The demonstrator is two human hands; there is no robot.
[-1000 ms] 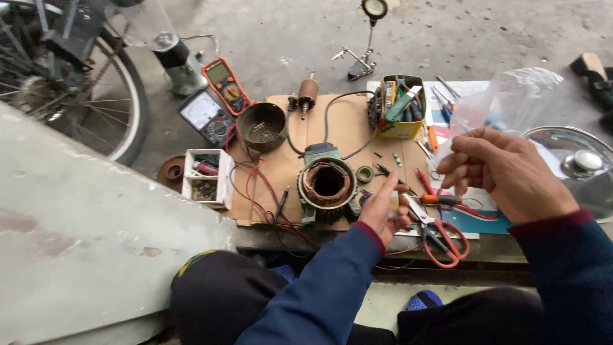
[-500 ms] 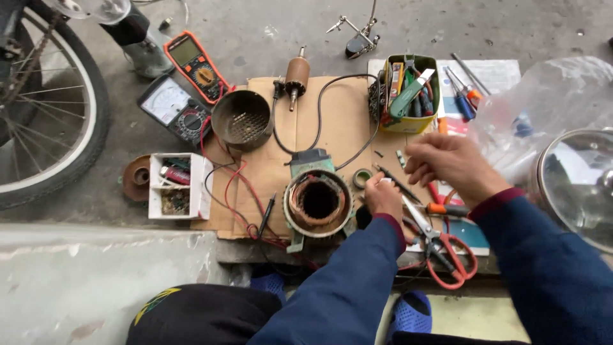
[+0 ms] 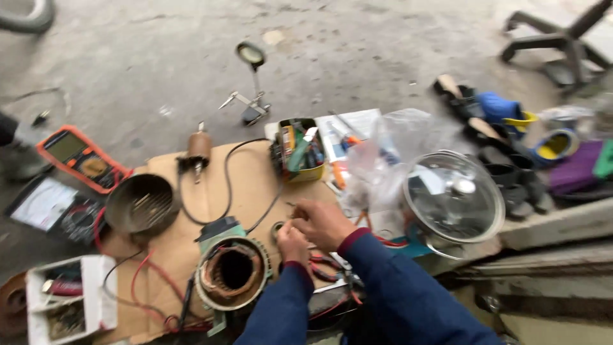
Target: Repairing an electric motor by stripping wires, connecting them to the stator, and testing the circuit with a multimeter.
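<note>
A small dark ring-shaped part (image 3: 277,229) lies on the flat sheet of brown cardboard (image 3: 249,182), just beside the fingertips of both hands, and the blur hides whether either hand touches it. The left hand (image 3: 293,243) sits just below and to the right of the ring, fingers curled in narrow; the picture is too soft to tell whether they pinch anything. The right hand (image 3: 322,222) lies touching it on the right, fingers bent and close together over the same spot, and what they hold, if anything, cannot be made out. Both arms wear dark blue sleeves with maroon cuffs. Just left of the hands stands a round motor stator with copper windings and a green frame (image 3: 233,271), open end up. Red and black wires (image 3: 150,281) trail from it across the cardboard. Further left rests a round dark metal cup (image 3: 140,204), and beyond it an orange multimeter (image 3: 83,160) on the concrete floor. Behind the hands a yellow box of small tools (image 3: 299,150) stands upright. To the right lies a glass pot lid with a metal knob (image 3: 454,196), with a clear plastic bag (image 3: 389,150) beside it. Red-handled pliers (image 3: 329,267) lie near the left wrist
</note>
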